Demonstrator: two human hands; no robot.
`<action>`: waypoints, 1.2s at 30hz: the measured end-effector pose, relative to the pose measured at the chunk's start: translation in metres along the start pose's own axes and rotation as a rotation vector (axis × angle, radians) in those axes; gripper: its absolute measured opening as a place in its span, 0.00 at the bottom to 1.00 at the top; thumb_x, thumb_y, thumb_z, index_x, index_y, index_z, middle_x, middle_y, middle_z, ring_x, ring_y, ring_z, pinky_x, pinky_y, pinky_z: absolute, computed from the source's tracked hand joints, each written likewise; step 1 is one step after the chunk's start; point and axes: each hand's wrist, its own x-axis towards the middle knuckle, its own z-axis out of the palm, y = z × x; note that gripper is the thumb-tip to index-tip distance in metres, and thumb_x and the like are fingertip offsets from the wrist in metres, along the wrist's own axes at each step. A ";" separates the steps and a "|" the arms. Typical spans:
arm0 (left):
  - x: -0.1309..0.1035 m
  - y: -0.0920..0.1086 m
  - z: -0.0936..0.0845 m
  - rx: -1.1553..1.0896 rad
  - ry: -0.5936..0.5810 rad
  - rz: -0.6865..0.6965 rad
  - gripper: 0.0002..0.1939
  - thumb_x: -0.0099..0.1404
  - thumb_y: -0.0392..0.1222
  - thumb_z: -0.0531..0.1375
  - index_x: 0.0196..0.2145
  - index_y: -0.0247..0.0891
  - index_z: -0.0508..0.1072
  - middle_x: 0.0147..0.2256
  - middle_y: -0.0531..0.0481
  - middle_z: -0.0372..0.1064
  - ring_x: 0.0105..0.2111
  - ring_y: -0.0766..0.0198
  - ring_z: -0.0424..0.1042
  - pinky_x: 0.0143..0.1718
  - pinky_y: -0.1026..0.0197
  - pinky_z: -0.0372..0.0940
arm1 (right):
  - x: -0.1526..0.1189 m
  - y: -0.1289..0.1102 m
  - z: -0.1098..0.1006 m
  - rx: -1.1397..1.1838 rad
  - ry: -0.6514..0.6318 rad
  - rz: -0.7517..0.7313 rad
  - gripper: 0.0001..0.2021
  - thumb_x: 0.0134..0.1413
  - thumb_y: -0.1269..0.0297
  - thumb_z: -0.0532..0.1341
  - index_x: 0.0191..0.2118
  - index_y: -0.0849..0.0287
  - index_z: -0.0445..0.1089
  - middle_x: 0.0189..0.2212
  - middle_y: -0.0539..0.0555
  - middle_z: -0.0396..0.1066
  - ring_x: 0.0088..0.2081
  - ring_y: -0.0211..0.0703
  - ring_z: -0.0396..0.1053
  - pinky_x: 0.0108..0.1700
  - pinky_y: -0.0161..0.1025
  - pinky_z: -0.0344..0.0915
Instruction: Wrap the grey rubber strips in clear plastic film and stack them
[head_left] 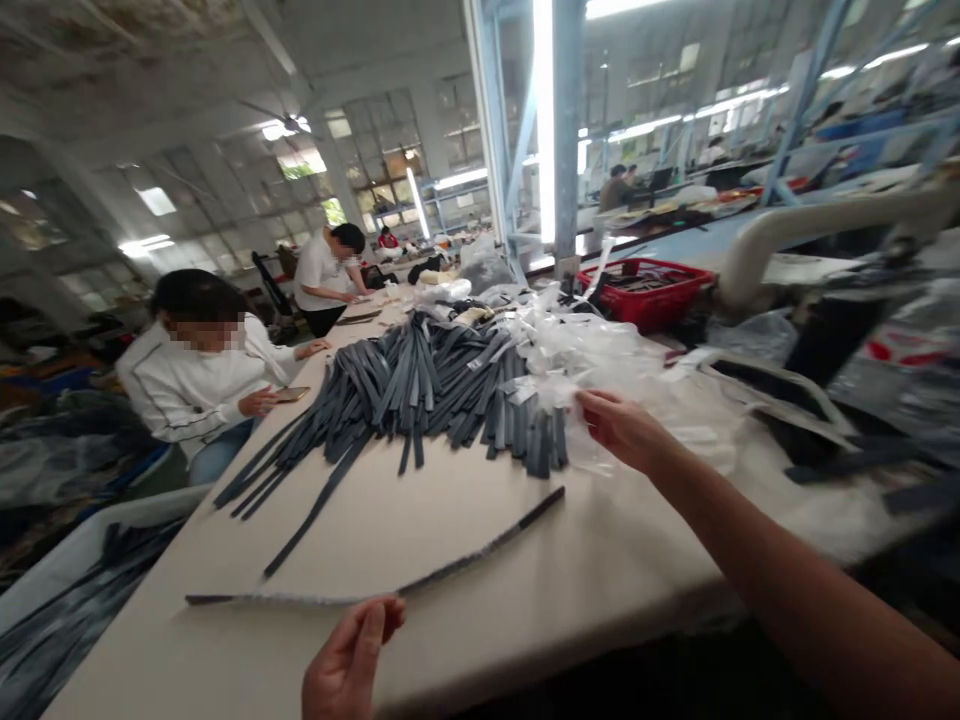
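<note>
My left hand (351,655) is near the front edge of the table, its fingers curled and thumb pressed against them. Whatever is in that grip, if anything, is hidden. Just behind its fingertips runs a long dark strip (480,553), lying bent across the tabletop. My right hand (619,428) reaches forward with fingertips pinched together on a clear plastic bag (581,345) at the edge of a heap of such bags. Beside it, to the left, spreads a large pile of grey-blue fabric strips (420,375), some bundled with pale bands.
A pale table (465,520) stretches away. At its left, a person in white (199,370) holds a phone (291,394); another person (322,270) leans over farther back. A red basket (649,290) sits behind the bags. Machine parts (780,395) stand at right, a white bin (97,525) lower left.
</note>
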 end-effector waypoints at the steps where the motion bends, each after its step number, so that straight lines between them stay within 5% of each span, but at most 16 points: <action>1: -0.002 0.006 0.008 -0.021 -0.049 -0.002 0.23 0.51 0.63 0.67 0.32 0.40 0.80 0.31 0.47 0.79 0.33 0.54 0.78 0.43 0.55 0.74 | -0.001 -0.001 0.003 0.044 0.001 0.020 0.18 0.40 0.47 0.71 0.31 0.56 0.73 0.27 0.51 0.74 0.27 0.38 0.69 0.28 0.33 0.65; 6: 0.003 0.037 0.061 0.001 -0.350 0.063 0.19 0.58 0.57 0.65 0.34 0.38 0.80 0.34 0.45 0.79 0.34 0.57 0.77 0.41 0.58 0.72 | -0.012 0.006 0.015 0.221 -0.047 0.099 0.20 0.35 0.50 0.74 0.31 0.57 0.73 0.28 0.51 0.75 0.29 0.39 0.71 0.30 0.33 0.68; 12: 0.028 0.053 0.165 -0.077 -0.742 0.080 0.25 0.56 0.54 0.68 0.47 0.38 0.77 0.46 0.42 0.77 0.46 0.54 0.74 0.45 0.56 0.67 | -0.023 0.008 0.029 0.295 -0.093 0.097 0.19 0.33 0.53 0.76 0.29 0.59 0.74 0.27 0.50 0.75 0.29 0.36 0.70 0.32 0.32 0.65; 15: 0.025 0.051 0.210 -0.191 -0.869 -0.006 0.24 0.53 0.53 0.70 0.44 0.36 0.77 0.41 0.43 0.78 0.42 0.55 0.74 0.47 0.55 0.65 | -0.018 0.004 0.034 0.286 -0.089 0.062 0.18 0.33 0.53 0.75 0.29 0.60 0.75 0.27 0.49 0.74 0.28 0.35 0.69 0.32 0.31 0.64; 17: 0.014 0.049 0.225 -0.217 -0.913 -0.039 0.20 0.55 0.53 0.68 0.39 0.35 0.78 0.36 0.45 0.79 0.38 0.57 0.74 0.48 0.55 0.64 | -0.009 0.001 0.034 0.268 -0.076 0.031 0.17 0.34 0.54 0.75 0.29 0.60 0.75 0.26 0.48 0.74 0.29 0.34 0.68 0.33 0.31 0.63; 22: -0.017 0.042 0.202 -0.305 -0.921 -0.158 0.15 0.63 0.51 0.63 0.40 0.36 0.77 0.27 0.49 0.77 0.32 0.63 0.74 0.45 0.59 0.63 | 0.027 -0.002 0.022 0.214 0.011 -0.010 0.15 0.36 0.58 0.74 0.30 0.60 0.75 0.25 0.47 0.73 0.29 0.35 0.68 0.32 0.32 0.63; 30: -0.038 0.027 0.136 -0.394 -0.671 -0.337 0.20 0.61 0.52 0.65 0.42 0.34 0.75 0.23 0.52 0.73 0.22 0.67 0.71 0.31 0.63 0.65 | 0.074 0.021 0.025 0.108 0.080 -0.011 0.14 0.45 0.56 0.71 0.31 0.60 0.70 0.24 0.47 0.70 0.27 0.34 0.68 0.31 0.32 0.64; 36: -0.035 0.025 0.126 -0.411 -0.512 -0.366 0.20 0.54 0.52 0.70 0.37 0.35 0.72 0.24 0.53 0.74 0.23 0.66 0.72 0.31 0.62 0.68 | 0.065 0.006 0.050 -0.111 -0.014 -0.156 0.10 0.51 0.66 0.67 0.40 0.59 0.73 0.43 0.54 0.74 0.43 0.44 0.71 0.46 0.41 0.67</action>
